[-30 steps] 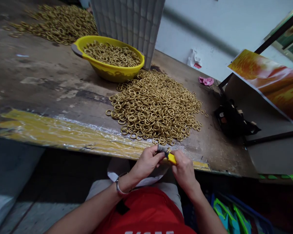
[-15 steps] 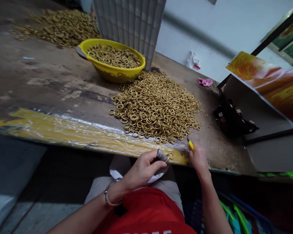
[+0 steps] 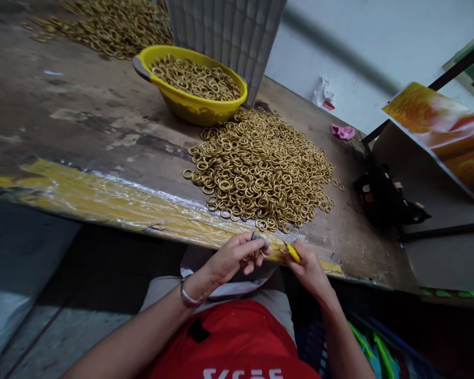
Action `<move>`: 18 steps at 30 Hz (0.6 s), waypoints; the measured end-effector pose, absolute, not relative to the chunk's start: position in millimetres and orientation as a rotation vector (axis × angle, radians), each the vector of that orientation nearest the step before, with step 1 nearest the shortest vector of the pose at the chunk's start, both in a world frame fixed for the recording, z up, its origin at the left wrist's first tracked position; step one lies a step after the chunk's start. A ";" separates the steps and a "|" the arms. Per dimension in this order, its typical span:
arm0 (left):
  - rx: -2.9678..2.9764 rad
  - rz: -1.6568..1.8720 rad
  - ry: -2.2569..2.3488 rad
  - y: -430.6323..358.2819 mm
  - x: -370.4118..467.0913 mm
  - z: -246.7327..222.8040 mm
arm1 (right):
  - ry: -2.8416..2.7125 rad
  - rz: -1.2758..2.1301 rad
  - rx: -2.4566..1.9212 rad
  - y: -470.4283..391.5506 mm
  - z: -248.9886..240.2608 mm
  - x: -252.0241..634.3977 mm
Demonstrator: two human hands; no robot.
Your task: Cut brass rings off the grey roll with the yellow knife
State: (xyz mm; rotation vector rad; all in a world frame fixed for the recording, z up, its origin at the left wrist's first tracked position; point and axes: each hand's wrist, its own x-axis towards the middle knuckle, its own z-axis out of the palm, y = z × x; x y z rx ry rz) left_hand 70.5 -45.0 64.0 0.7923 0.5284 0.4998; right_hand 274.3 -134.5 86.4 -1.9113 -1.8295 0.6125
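Note:
My left hand (image 3: 234,257) is at the table's front edge, its fingers curled round a few gold-coloured rings (image 3: 254,255). A grey wrap (image 3: 260,239) covers one of its fingertips. Just to the right, my right hand (image 3: 308,266) grips a small yellow tool with a dark pointed tip (image 3: 293,253), the tip pointing toward the left hand. What kind of tool it is I cannot make out. Beyond both hands lies a large heap of gold-coloured rings (image 3: 264,171).
A yellow basin (image 3: 205,113) full of rings stands behind the heap, against a grey ribbed panel (image 3: 225,37). Another ring pile (image 3: 118,29) lies at the far left. Yellow tape (image 3: 102,197) covers the table's front edge. A black bag-like item (image 3: 387,202) sits at right.
My right hand has moved left with the yellow tool, close to my left hand. The left hand's fingers have shifted around the rings. The view has tilted slightly.

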 end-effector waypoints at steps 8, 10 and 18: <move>0.879 0.358 0.544 -55.9 81.4 64.7 | -1.607 1.021 -1.624 -122.2 117.4 255.8; 0.826 0.364 0.509 -58.0 80.0 67.2 | -1.547 1.000 -1.626 -122.0 116.4 253.1; 0.732 0.474 0.497 -61.2 80.0 71.2 | -1.756 0.511 -1.804 -142.4 104.5 243.5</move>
